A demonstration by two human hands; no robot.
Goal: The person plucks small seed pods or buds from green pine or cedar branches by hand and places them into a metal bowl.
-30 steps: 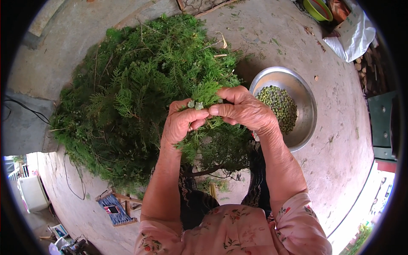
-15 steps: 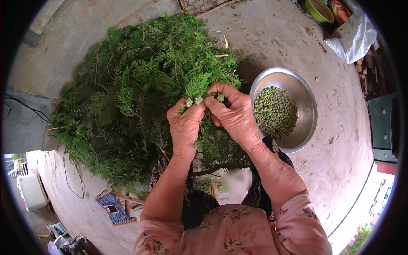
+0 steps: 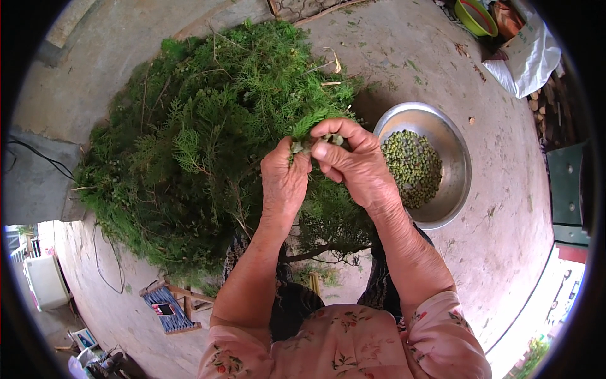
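Close together over the greenery, my two hands work on one small evergreen sprig (image 3: 308, 122). My left hand (image 3: 284, 177) pinches its stem, with a pale green cone (image 3: 298, 148) by the thumb. The fingers of my right hand (image 3: 361, 167) are closed around a few green cones (image 3: 336, 138); whether these are still attached to the sprig is hidden. Beneath and to the left spreads a big heap of cut evergreen branches (image 3: 183, 151). To the right of my right hand stands a wide metal basin (image 3: 456, 170) holding many small green cones (image 3: 410, 167).
A small wooden stool with a blue woven seat (image 3: 169, 309) stands at the lower left. A green-yellow basin (image 3: 475, 18) and a white sack (image 3: 533, 54) lie at the far right, near stacked firewood (image 3: 548, 107). A dark cable (image 3: 108, 259) runs along the concrete floor at left.
My hands have shifted slightly to the right and drawn closer together. The sprig has tilted to the right, and my right thumb now presses nearer the left hand's cone.
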